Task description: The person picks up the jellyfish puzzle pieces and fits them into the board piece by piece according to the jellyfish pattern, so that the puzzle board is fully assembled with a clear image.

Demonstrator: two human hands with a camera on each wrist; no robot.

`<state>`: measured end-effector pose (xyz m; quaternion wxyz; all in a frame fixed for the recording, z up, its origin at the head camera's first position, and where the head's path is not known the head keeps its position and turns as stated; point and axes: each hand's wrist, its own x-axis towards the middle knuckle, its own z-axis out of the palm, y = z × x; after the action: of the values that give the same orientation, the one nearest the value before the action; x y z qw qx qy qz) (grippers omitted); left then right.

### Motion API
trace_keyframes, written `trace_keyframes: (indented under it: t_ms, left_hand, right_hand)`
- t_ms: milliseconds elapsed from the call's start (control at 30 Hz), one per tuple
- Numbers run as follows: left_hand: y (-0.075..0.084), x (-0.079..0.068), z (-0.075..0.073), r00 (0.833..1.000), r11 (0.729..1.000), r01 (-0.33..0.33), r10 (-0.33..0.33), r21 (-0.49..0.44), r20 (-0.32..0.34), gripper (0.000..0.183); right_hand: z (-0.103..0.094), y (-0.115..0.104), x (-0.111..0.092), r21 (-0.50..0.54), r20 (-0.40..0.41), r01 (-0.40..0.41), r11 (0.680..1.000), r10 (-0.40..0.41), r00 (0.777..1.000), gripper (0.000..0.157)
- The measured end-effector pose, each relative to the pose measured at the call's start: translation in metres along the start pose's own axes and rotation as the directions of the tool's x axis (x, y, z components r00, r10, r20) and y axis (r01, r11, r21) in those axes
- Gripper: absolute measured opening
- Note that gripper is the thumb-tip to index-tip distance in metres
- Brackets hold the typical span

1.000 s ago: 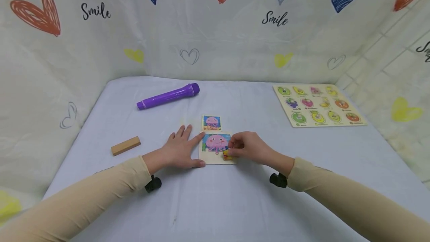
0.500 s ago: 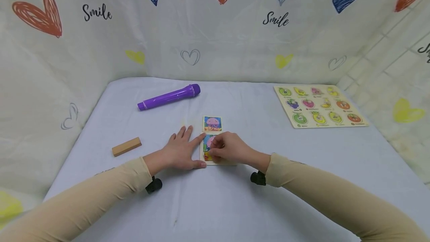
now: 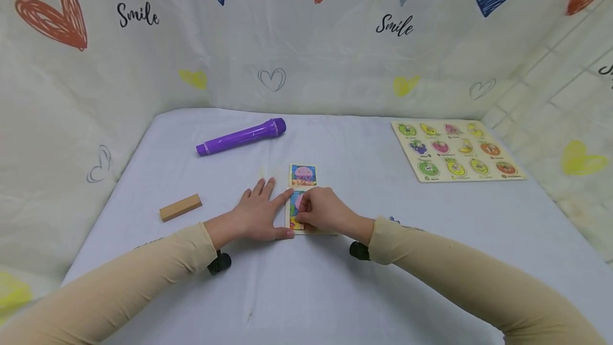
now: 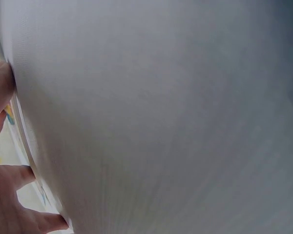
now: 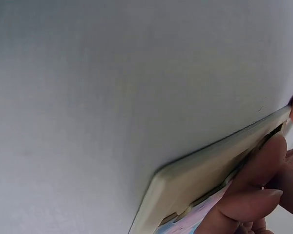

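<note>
A small wooden jigsaw board (image 3: 316, 232) lies flat on the table, showing part of a pink jellyfish picture. My left hand (image 3: 256, 213) rests beside it with fingers spread, index finger and thumb at its left corners. Over the board, my right hand (image 3: 328, 212) pinches a colourful puzzle piece (image 3: 296, 223) at the lower left corner of the recess and hides much of the picture. In the right wrist view, bare wood of the board (image 5: 190, 185) shows along the near side. Just beyond the board sits a small jellyfish picture card (image 3: 303, 174).
A purple toy microphone (image 3: 241, 137) lies at the back left. Nearer on the left is a wooden block (image 3: 180, 207). A fruit puzzle board (image 3: 458, 150) lies at the back right. A printed curtain (image 3: 335, 47) hangs behind the table.
My right hand has moved left across the board with the piece, from its right side to the lower left corner, where the piece now lies flatter. My left hand stays put.
</note>
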<state>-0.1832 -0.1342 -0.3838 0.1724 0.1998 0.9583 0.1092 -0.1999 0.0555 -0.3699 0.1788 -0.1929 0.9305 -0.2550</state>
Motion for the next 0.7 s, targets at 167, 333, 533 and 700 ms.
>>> trace_keyframes:
  t_ms: [167,333,533,700]
  left_hand:
    - [-0.001,-0.001,-0.001,1.0,1.0,-0.01,0.01,-0.006,-0.008,0.095]
    - [-0.001,-0.002,-0.001,1.0,1.0,-0.014,0.014,-0.005,-0.011,0.095]
    - [-0.001,-0.001,-0.001,1.0,1.0,-0.015,0.015,-0.008,-0.009,0.094]
    - [-0.001,-0.001,-0.002,1.0,1.0,-0.01,0.01,-0.001,0.001,0.094]
  right_hand:
    - [0.002,-0.002,0.001,-0.029,-0.01,0.016,0.999,-0.016,1.0,0.022]
    - [0.002,-0.003,0.001,-0.026,-0.006,0.031,0.999,-0.031,0.999,0.019]
    - [-0.001,-0.002,0.006,-0.075,-0.02,0.038,0.996,-0.039,0.999,0.015]
    - [-0.002,-0.002,0.012,-0.11,0.007,0.024,0.994,-0.023,1.0,0.016]
